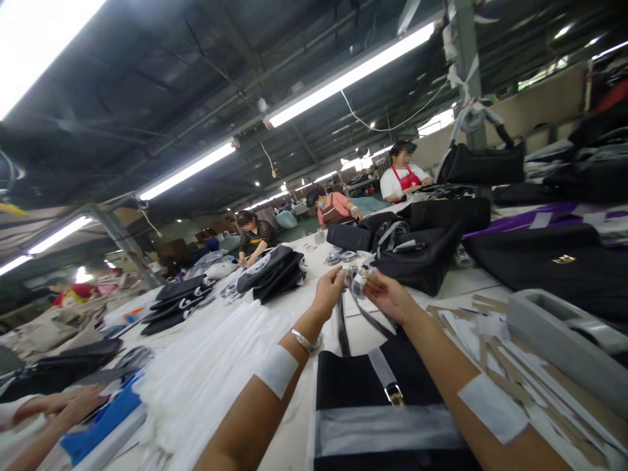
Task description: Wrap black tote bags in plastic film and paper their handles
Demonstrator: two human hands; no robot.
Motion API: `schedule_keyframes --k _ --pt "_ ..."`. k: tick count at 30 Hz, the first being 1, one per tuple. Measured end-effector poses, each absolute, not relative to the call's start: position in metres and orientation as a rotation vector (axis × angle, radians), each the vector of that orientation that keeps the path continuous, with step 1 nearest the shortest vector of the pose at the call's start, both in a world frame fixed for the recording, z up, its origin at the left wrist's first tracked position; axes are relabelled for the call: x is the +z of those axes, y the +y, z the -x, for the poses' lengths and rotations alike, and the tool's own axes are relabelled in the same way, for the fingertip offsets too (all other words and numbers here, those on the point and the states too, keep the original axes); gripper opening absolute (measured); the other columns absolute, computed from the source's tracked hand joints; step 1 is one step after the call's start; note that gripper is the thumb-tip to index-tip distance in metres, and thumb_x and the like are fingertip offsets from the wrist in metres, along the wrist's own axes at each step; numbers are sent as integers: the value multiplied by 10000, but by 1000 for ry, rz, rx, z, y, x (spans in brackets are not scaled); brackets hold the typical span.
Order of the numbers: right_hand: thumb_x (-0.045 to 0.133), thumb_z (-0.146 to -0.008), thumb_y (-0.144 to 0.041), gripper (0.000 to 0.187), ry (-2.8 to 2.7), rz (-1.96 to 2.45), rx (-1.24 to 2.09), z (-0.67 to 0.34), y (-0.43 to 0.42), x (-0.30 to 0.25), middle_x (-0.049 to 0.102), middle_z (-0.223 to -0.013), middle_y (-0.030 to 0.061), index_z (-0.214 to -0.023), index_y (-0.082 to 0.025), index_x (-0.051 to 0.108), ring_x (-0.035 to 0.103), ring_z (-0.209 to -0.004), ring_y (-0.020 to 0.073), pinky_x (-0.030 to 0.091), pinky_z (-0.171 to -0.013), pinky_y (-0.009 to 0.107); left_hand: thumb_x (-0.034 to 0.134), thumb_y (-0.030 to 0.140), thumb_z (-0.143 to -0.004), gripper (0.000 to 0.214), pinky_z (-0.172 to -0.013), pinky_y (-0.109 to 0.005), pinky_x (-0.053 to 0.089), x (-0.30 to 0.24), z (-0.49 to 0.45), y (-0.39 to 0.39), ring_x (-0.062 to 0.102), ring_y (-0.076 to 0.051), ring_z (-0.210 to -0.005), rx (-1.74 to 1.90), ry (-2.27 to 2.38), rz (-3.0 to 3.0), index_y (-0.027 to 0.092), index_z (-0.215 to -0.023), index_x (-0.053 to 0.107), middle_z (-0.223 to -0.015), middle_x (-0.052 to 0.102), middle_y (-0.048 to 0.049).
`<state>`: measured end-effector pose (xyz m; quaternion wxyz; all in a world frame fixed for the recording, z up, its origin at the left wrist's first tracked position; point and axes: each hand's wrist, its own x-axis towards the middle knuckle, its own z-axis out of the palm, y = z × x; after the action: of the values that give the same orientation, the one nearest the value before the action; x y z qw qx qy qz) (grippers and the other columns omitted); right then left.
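My left hand point(330, 291) and my right hand point(387, 294) are held up together over the table, both pinched on a small bundle of grey strap point(357, 282). Dark straps point(343, 327) hang from the bundle down to a black bag point(363, 386) lying in front of me. That bag has a grey band across it and a grey tab with a metal buckle point(393, 392). A silver bracelet sits on my left wrist. White patches are stuck on both forearms.
White plastic sheets point(210, 366) lie left of the bag. Cardboard strips point(495, 340) and a grey tool point(564, 333) lie right. Piles of black bags point(422, 255) cover the far table. Three co-workers sit along its far side. Another person's hand point(59, 405) rests at the lower left.
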<state>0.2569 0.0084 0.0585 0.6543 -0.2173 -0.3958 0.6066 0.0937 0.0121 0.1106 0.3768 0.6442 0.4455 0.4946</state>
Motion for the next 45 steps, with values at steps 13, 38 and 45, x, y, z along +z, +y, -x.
schedule_keyframes --k 13,38,45 --pt "868 -562 -402 419 -931 603 1152 -238 -3 65 748 -894 50 -889 -190 714 668 -894 244 513 -854 363 677 312 -851 495 -623 -215 468 106 -90 11 599 -102 -663 1286 1098 -1614 127 -1306 612 -943 728 -74" --pt "842 -685 -282 262 -658 708 1568 -211 -7 39 750 -827 0 -895 -218 697 687 -693 110 552 -619 191 690 273 -826 361 -655 -240 448 113 -77 7 605 -135 -655 1130 1157 -1771 136 -1159 668 -725 686 -20" --pt "863 -636 -300 258 -586 637 1474 -205 -7 40 736 -809 -5 -815 -221 694 683 -733 131 557 -643 223 642 256 -838 195 -721 -271 487 110 -81 8 617 -153 -686 1134 1190 -1868 158 -967 751 -841 738 -42"
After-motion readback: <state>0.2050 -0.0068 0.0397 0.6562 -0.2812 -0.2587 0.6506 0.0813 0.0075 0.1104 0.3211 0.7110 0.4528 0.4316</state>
